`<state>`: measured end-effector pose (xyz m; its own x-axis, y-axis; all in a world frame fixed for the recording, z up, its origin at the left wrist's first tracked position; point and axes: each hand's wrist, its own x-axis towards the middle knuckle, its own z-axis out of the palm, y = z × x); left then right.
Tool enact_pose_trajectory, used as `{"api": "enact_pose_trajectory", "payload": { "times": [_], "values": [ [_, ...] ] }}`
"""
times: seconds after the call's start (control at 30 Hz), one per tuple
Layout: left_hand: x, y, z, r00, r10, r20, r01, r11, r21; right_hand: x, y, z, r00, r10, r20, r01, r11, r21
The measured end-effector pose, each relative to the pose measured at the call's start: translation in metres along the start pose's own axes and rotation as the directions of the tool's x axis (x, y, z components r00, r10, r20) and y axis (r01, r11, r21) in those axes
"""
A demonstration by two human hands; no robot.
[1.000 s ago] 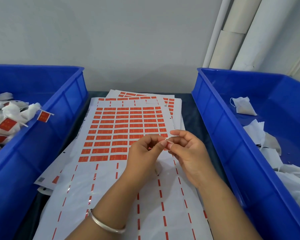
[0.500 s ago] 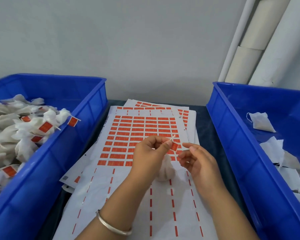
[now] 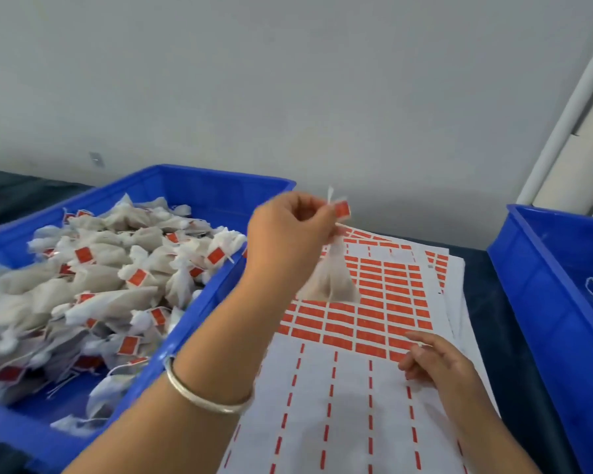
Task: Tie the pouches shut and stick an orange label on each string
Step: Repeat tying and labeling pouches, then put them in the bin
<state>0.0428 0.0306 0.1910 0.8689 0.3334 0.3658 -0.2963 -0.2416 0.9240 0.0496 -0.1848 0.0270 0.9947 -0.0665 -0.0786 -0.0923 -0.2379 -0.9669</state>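
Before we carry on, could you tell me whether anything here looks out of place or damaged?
Nothing stands out: the left hand holds a tied pouch with its orange label on, beside the left bin.

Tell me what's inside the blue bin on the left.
The left blue bin holds a heap of tied white pouches, many showing orange labels. Its floor and lower pouches are covered.

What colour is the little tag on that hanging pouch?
Orange-red; the tag sits on the string above the pouch, clearest in the head view.
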Motion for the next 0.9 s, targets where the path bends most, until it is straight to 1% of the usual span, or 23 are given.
{"api": "enact_pose_trajectory", "payload": {
  "times": [0.1, 0.17, 0.27, 0.37, 0.47, 0.53, 0.57, 0.63, 0.7, 0.73, 0.77, 0.83, 0.9],
  "values": [
    [0.021, 0.030, -0.036, 0.996, 0.064, -0.062, -0.067, 0.996, -0.051, 0.000, 0.000, -0.001, 1.000, -0.001, 0.009, 0.001, 1.000, -0.023],
    [0.036, 0.044, -0.062, 0.994, 0.094, -0.063, -0.096, 0.995, -0.021, -0.001, 0.000, -0.001, 1.000, 0.001, 0.001, -0.001, 1.000, -0.030],
    [0.058, 0.052, -0.099, 0.991, 0.109, -0.073, -0.099, 0.987, 0.129, -0.001, -0.002, 0.000, 1.000, 0.018, -0.013, -0.019, 0.999, -0.036],
    [0.079, 0.040, -0.130, 0.995, 0.050, -0.086, -0.022, 0.952, 0.305, -0.001, -0.004, 0.003, 0.999, 0.035, -0.028, -0.036, 0.998, -0.051],
    [0.099, 0.017, -0.151, 0.992, -0.011, -0.128, 0.074, 0.864, 0.497, -0.003, -0.007, 0.005, 0.998, 0.045, -0.050, -0.049, 0.996, -0.081],
    [0.108, 0.001, -0.162, 0.987, -0.024, -0.157, 0.118, 0.775, 0.620, -0.006, -0.010, 0.007, 0.996, 0.056, -0.071, -0.063, 0.992, -0.105],
    [0.110, -0.006, -0.165, 0.987, -0.020, -0.157, 0.125, 0.709, 0.694, -0.008, -0.012, 0.008, 0.995, 0.062, -0.083, -0.072, 0.991, -0.114],
    [0.110, -0.019, -0.169, 0.993, -0.038, -0.113, 0.116, 0.541, 0.833, -0.013, -0.015, 0.011, 0.992, 0.069, -0.104, -0.084, 0.986, -0.144],
    [0.105, -0.033, -0.167, 0.993, -0.112, -0.036, 0.078, 0.392, 0.917, -0.020, -0.017, 0.016, 0.992, 0.052, -0.111, -0.077, 0.970, -0.231],
    [0.102, -0.039, -0.166, 0.988, -0.157, 0.000, 0.054, 0.339, 0.939, -0.024, -0.019, 0.018, 0.993, 0.039, -0.109, -0.069, 0.955, -0.287],
    [0.098, -0.043, -0.164, 0.980, -0.199, 0.022, 0.043, 0.315, 0.948, -0.027, -0.020, 0.021, 0.995, 0.024, -0.102, -0.057, 0.939, -0.339],
    [0.094, -0.046, -0.162, 0.972, -0.233, 0.036, 0.040, 0.314, 0.948, -0.032, -0.023, 0.024, 0.998, 0.004, -0.065, -0.032, 0.906, -0.422],
    [0.092, -0.038, -0.157, 0.984, -0.168, 0.065, -0.004, 0.340, 0.940, -0.038, -0.028, 0.027, 1.000, 0.012, -0.025, -0.023, 0.868, -0.497]
  ]
}}
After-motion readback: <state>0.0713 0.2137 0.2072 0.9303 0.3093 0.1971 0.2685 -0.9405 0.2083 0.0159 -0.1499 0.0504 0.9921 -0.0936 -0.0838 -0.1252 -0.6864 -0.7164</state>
